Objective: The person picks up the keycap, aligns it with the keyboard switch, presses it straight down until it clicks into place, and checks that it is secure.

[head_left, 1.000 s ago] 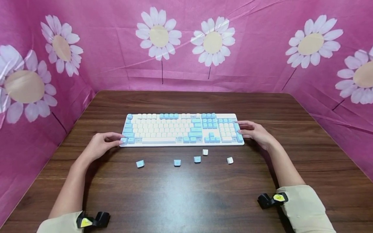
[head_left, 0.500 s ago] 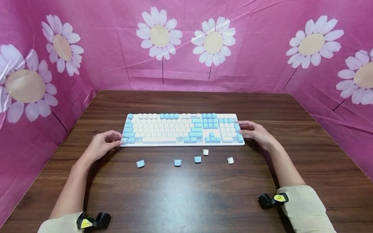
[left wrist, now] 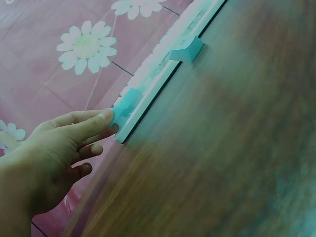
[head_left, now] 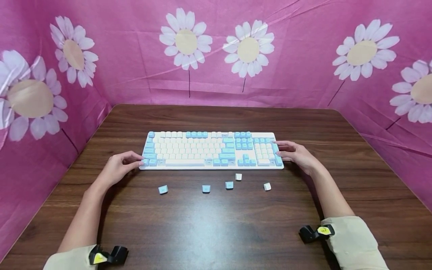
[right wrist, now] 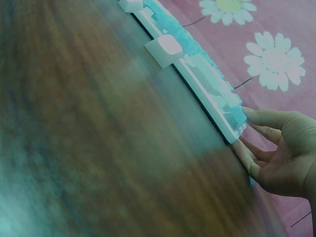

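A white and light blue keyboard (head_left: 192,152) lies flat on the table. Bare gaps show among its keys, such as a gap (head_left: 208,162) right of the space bar. My left hand (head_left: 118,167) grips its left end, the thumb against the front-corner key. At the opposite end, my right hand (head_left: 298,155) holds the right edge between thumb and fingers. In front lie three blue keycaps (head_left: 206,189) and two white keycaps (head_left: 238,177), loose. One blue keycap (left wrist: 186,48) stands out in the left wrist view, and a white keycap (right wrist: 165,51) in the right wrist view.
The brown wooden table (head_left: 209,228) spreads around the keyboard. Behind it and at both sides hangs a pink cloth (head_left: 209,82) with white flowers. Black clip-like devices sit at both cuffs, the left device (head_left: 109,256) and the right device (head_left: 315,233).
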